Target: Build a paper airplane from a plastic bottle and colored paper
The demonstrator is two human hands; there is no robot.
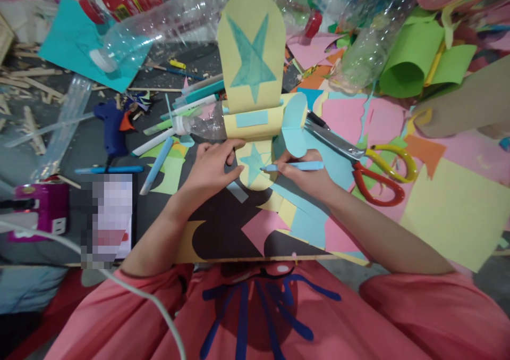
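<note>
A clear plastic bottle [204,122] lies on its side, wrapped in yellow paper with a light blue strip, its white cap to the left. A rounded yellow paper wing [252,25] with a teal star sticks out on the far side. The smaller near wing [258,182] bears a blue star. My left hand [215,164] steadies that near wing, thumb and index finger apart and other fingers curled. Pinched in my right hand [305,176] is a light blue marker [306,166], its tip at the star's right edge. Light blue paper fins [294,128] stand at the bottle's right end.
Large scissors [360,155] with red and yellow handles lie right of my right hand. Several markers [157,166], a blue glue gun [113,128] and a blurred-out phone [113,216] are on the left. Paper scraps [265,229] cover the near table; more plastic bottles [159,22] lie behind.
</note>
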